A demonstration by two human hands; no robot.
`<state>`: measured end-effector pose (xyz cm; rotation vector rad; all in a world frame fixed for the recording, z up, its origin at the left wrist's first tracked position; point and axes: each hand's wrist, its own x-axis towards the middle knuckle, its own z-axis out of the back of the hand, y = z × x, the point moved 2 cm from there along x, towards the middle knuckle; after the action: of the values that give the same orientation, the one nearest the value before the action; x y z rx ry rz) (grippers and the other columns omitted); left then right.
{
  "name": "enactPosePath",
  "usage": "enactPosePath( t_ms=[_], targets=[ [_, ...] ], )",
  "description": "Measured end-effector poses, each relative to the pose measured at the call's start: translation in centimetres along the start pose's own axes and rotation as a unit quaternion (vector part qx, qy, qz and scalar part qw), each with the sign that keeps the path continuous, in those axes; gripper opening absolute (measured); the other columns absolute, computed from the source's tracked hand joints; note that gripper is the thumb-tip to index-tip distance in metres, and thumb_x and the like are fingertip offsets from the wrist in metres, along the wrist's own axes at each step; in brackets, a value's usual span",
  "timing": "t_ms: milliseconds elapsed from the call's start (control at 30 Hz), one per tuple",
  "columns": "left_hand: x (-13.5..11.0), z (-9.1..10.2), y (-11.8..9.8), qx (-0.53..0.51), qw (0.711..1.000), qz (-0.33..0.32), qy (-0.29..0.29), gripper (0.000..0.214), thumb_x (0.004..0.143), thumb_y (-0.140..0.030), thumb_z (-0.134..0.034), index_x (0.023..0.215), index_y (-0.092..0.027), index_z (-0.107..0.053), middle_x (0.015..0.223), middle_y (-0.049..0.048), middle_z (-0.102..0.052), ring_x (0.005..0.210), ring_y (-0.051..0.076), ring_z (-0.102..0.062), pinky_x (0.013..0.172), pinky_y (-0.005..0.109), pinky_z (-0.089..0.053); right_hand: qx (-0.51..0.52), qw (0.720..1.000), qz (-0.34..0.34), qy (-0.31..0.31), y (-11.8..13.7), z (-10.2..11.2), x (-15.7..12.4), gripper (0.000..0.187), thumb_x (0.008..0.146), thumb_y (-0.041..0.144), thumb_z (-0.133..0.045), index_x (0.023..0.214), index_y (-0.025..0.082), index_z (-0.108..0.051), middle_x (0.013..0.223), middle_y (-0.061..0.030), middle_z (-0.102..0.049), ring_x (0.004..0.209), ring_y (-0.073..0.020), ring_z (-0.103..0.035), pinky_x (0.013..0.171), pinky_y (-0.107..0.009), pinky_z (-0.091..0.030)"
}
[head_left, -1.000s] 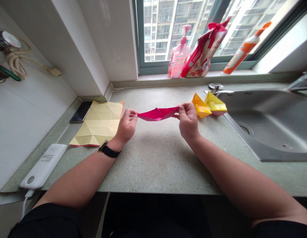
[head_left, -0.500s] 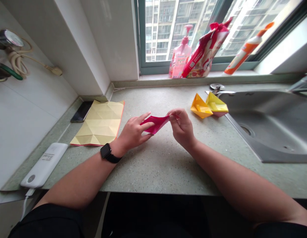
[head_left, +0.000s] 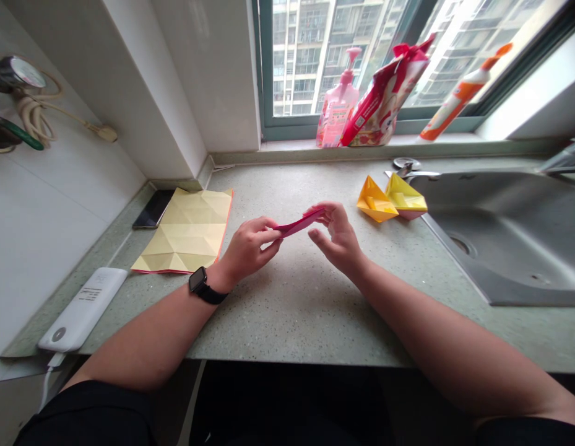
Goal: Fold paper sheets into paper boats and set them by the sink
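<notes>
From where I sit, I have the left hand (head_left: 250, 248) clenched on the near end of a folded pink paper (head_left: 299, 224), thumb and curled fingers pinching it. The paper is flattened into a narrow strip and angles up and away across the gap between the hands, above the stone countertop (head_left: 306, 316) and not touching it. The right hand (head_left: 337, 238) is loose: its fingers curve in over the far tip of the paper and seem to touch it, while the thumb stands off below, so I read no real grasp there. A black watch (head_left: 200, 286) sits on the left wrist.

Beyond the right hand, two paper boats stand side by side and touching, an orange-yellow one (head_left: 376, 199) and a yellow one (head_left: 405, 193), close to the edge of the steel sink (head_left: 501, 241). Left of the left hand lies a creased yellow paper sheet (head_left: 185, 232), flat, with a phone (head_left: 152, 209) against its far corner. A white power bank (head_left: 83, 310) lies near the wall, with a cable running from it over the counter edge. On the windowsill I can see a pink pump bottle (head_left: 337, 105), a red bag (head_left: 384, 96) and an orange tube (head_left: 457, 105)
</notes>
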<state>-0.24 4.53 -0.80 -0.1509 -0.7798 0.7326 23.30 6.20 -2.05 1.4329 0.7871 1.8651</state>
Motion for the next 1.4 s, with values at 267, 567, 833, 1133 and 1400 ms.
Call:
enactPosePath(
  t_ms=[267, 567, 833, 1133, 1400],
  targets=[
    [-0.2, -0.1, -0.3, -0.039, 0.998, 0.001, -0.054, 0.014, 0.107, -0.024, -0.066, 0.119, -0.025, -0.072, 0.114, 0.0078, -0.08, 0.101, 0.023, -0.075, 0.09, 0.039, -0.059, -0.041, 0.997, -0.01, 0.071, -0.5, -0.3, 0.7, 0.021, 0.099, 0.044, -0.075, 0.11, 0.028, -0.082, 0.109, -0.0054, -0.085, 0.102, -0.026, -0.079, 0.1, -0.049, -0.063],
    [0.0, 0.5, -1.0, -0.101, 0.989, 0.094, -0.058, 0.023, 0.107, -0.042, -0.065, 0.102, -0.022, -0.077, 0.095, 0.0059, -0.082, 0.088, 0.021, -0.076, 0.085, 0.036, -0.059, -0.001, 0.996, -0.037, 0.086, -0.2, -0.4, 0.6, 0.024, 0.099, 0.049, -0.075, 0.104, 0.028, -0.086, 0.104, -0.0039, -0.086, 0.097, -0.0254, -0.079, 0.094, -0.044, -0.063],
    [0.5, -0.2, -0.3, -0.195, 0.966, 0.164, 0.038, 0.035, 0.105, -0.046, -0.065, 0.082, -0.022, -0.076, 0.084, 0.0028, -0.079, 0.08, 0.02, -0.073, 0.08, 0.033, -0.057, 0.076, 0.981, -0.137, 0.115, -1.4, -0.6, 0.6, 0.047, 0.101, 0.067, -0.065, 0.098, 0.024, -0.084, 0.096, -0.0046, -0.084, 0.094, -0.0261, -0.078, 0.09, -0.042, -0.063],
    [-0.4, -2.1, 3.5, -0.057, 0.975, 0.21, 0.041, 0.029, 0.099, -0.041, -0.069, 0.081, -0.024, -0.083, 0.113, 0.0092, -0.075, 0.11, 0.029, -0.069, 0.111, 0.054, -0.052, -0.195, 0.979, -0.04, 0.052, -2.4, -0.2, 0.5, 0.025, 0.102, 0.041, -0.066, 0.121, 0.027, -0.075, 0.12, -0.0106, -0.077, 0.117, -0.0302, -0.072, 0.105, -0.054, -0.058],
    [-0.6, -3.2, 3.8, 0.012, 0.982, 0.181, 0.047, 0.028, 0.098, -0.034, -0.069, 0.074, -0.022, -0.077, 0.106, 0.0086, -0.073, 0.104, 0.028, -0.065, 0.111, 0.058, -0.049, -0.31, 0.924, 0.013, 0.223, -2.4, -1.6, -0.7, 0.041, 0.099, 0.038, -0.076, 0.139, 0.031, -0.074, 0.143, -0.0109, -0.074, 0.133, -0.0344, -0.066, 0.119, -0.06, -0.051]
  ],
)
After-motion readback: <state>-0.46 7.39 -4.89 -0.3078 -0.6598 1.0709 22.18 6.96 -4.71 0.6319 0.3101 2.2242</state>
